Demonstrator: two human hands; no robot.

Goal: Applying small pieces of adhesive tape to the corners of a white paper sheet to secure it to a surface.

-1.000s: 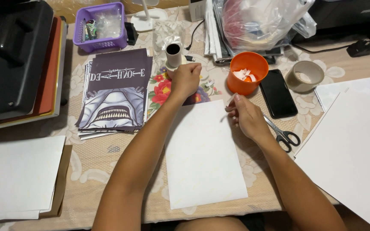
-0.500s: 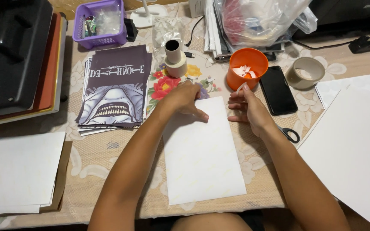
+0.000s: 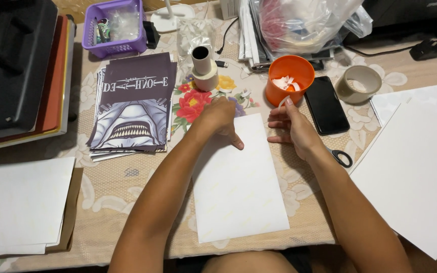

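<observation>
White sheet (image 3: 238,182) flat on worktop (image 3: 127,187), near edge, left hand (image 3: 218,119) pressing top corner, fingers curled, gripping nothing. Right hand (image 3: 294,126) beside sheet's upper right edge, fingers pinching small pale strip (image 3: 282,102) just below orange cup (image 3: 289,78). Strip not yet dropped among scraps in cup; scissors (image 3: 341,156) idle beside wrist.

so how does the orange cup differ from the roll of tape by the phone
The orange plastic cup is bright orange, while the beige roll of tape is dull tan. The cup stands taller with closed walls; the tape roll is a low ring lying flat. The cup holds white paper scraps; the tape roll's centre is empty. The right hand is just below the cup, farther from the tape roll. Both sit on the floral tablecloth, flanking the black phone.
</observation>
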